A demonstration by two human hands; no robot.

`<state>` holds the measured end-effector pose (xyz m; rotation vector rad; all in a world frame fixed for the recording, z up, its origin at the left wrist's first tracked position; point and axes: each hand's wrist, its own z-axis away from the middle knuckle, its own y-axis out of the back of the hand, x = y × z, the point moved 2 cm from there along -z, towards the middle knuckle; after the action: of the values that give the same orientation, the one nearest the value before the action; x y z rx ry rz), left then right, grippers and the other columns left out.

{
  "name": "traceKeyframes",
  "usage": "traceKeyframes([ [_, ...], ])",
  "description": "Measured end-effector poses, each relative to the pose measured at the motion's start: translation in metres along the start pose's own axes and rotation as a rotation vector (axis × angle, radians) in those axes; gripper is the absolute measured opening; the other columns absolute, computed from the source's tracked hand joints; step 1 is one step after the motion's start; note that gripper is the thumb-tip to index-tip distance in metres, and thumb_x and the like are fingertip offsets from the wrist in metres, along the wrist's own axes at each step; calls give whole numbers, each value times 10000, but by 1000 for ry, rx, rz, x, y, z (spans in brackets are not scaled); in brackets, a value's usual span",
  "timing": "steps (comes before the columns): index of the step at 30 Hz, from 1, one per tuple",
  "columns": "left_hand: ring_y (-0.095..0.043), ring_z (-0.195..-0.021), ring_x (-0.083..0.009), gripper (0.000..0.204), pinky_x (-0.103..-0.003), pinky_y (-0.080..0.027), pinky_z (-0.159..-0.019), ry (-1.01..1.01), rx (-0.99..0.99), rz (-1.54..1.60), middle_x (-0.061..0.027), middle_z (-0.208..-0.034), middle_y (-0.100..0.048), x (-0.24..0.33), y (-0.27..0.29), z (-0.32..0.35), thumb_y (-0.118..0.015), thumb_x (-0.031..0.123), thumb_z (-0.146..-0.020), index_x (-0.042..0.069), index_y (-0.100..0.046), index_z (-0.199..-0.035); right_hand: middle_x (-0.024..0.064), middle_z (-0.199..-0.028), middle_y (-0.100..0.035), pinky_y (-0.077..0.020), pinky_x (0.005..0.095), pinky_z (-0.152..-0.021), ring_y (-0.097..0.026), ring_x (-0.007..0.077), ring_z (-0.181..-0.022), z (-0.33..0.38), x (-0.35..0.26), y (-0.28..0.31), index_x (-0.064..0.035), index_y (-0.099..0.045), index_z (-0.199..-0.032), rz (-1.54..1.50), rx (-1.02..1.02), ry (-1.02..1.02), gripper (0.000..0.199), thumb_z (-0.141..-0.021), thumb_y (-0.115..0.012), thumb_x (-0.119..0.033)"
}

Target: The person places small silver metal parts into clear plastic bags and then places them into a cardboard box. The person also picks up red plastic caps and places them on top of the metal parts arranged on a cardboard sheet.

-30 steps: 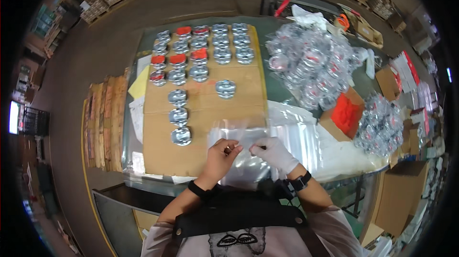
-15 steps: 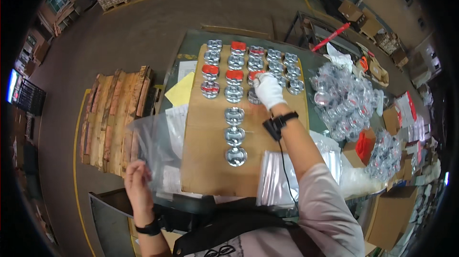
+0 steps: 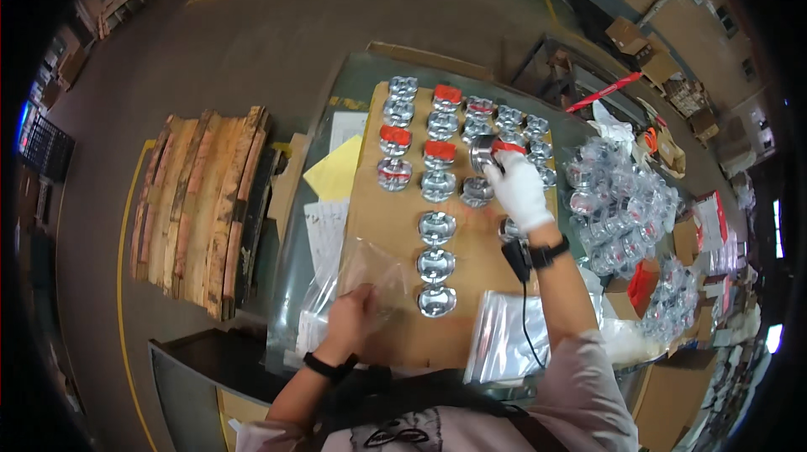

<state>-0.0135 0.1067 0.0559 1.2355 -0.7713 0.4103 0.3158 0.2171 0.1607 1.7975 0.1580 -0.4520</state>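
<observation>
Over cardboard (image 3: 389, 215), gloved fingers (image 3: 504, 169) grip a shiny metal piston (image 3: 482, 152).

I monitor 1 head-worn fisheye view; it faces down and forward from close above the table (image 3: 290, 309), taking in the floor (image 3: 277, 48) well beyond; straight edges bend toward its dark rim.

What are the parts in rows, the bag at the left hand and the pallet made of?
Parts: probably metal, polished; bright, mirror-like glints. Which metal, can't tell.
Bag at the left hand: likely thin, glossy plastic film; see-through, catches light.
Pallet: wood, rough finish; brown planks with dark stains.
</observation>
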Motion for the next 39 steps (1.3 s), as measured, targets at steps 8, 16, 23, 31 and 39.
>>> traceKeyframes([
  [8, -586, -776, -103, 339, -289, -481, -693, 402, -71, 916, -16, -837, -658, -27, -36, 35, -444, 268, -1030, 18, -666, -976, 150, -856, -615, -509, 428, -634, -625, 341, -730, 225, -117, -92, -51, -631, -943, -378, -163, 121, 195, -807, -688, -179],
  [16, -667, -769, -338, 311, -406, -535, -630, -395, 79, 133, -164, -907, -678, 28, 8, 94, -582, 137, -920, 77, -611, -1224, 137, -883, -639, -515, 381, -594, -637, 322, -667, 235, -142, -131, -9, -649, -934, -352, -493, 151, 293, -907, -540, -280],
  [23, -529, -584, -53, 355, -192, -445, -559, 226, 236, 1073, 16, -630, -531, 4, 39, 74, -434, 320, -1031, 24, -615, -1105, 166, -1031, -615, -474, 367, -836, -588, 257, -965, 227, -156, -48, 20, -585, -1084, -897, -540, -20, 421, -851, -652, -325],
  [31, -589, -772, -316, 279, -414, -508, -641, -203, -11, -285, -179, -948, -516, 1, 34, 103, -592, 199, -894, 62, -639, -1133, 179, -1077, -635, -525, 419, -795, -658, 325, -858, 241, -133, -106, -19, -573, -1115, -751, -604, -166, 375, -790, -670, -179],
  [39, -595, -773, -331, 273, -418, -509, -645, -168, 128, -105, -169, -969, -532, -25, 21, 101, -687, 176, -781, 85, -657, -1036, 85, -1049, -647, -526, 450, -679, -629, 305, -909, 241, -155, -66, -95, -597, -1128, 265, -564, 720, 314, -815, -583, -94],
])
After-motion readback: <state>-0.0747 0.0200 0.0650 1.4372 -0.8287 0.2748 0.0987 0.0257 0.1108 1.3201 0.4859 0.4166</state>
